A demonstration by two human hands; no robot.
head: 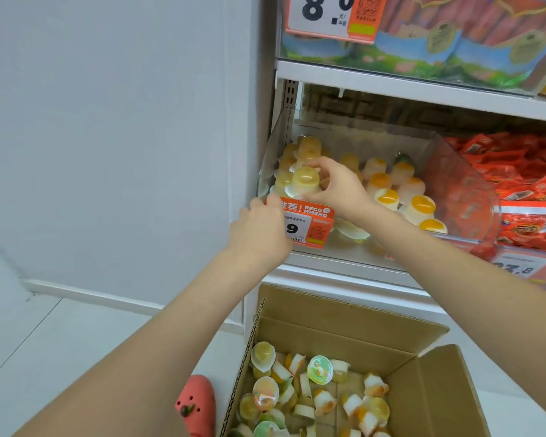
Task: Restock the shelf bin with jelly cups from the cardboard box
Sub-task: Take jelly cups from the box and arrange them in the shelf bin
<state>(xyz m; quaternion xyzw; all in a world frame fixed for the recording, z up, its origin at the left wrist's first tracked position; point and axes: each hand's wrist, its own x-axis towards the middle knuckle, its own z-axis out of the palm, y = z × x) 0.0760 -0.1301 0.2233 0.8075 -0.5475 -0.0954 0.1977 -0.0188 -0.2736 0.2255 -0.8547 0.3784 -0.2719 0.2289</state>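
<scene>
Your right hand (334, 187) is inside the clear shelf bin (464, 184), at its front left corner, fingers curled in a grip around a yellowish jelly cup (304, 181) that sits on top of other cups there. Your left hand (260, 230) is at the bin's front edge, fingers curled over the top of the orange price tag (309, 222) clipped to that edge; grip looks like a pinch on the tag, thumb side hidden. The bin is tilted forward on the shelf (423, 89) and holds more jelly cups (401, 193), white with orange-yellow tops, spread across its middle and right, a few stacked at the back left. Below, on the floor (76, 342), the open cardboard box (360, 335) has its flaps up and a loose layer of jelly cups (319, 392) in the bottom, mixed yellow, green and orange, lying at all angles. A red shoe (196, 405) shows just left of the box. Right of the bin, red snack packets (524, 184) fill the next bin. Above, the upper shelf carries bagged goods (454, 36) behind another large price tag (331, 14). White wall (108, 121) to the left.
</scene>
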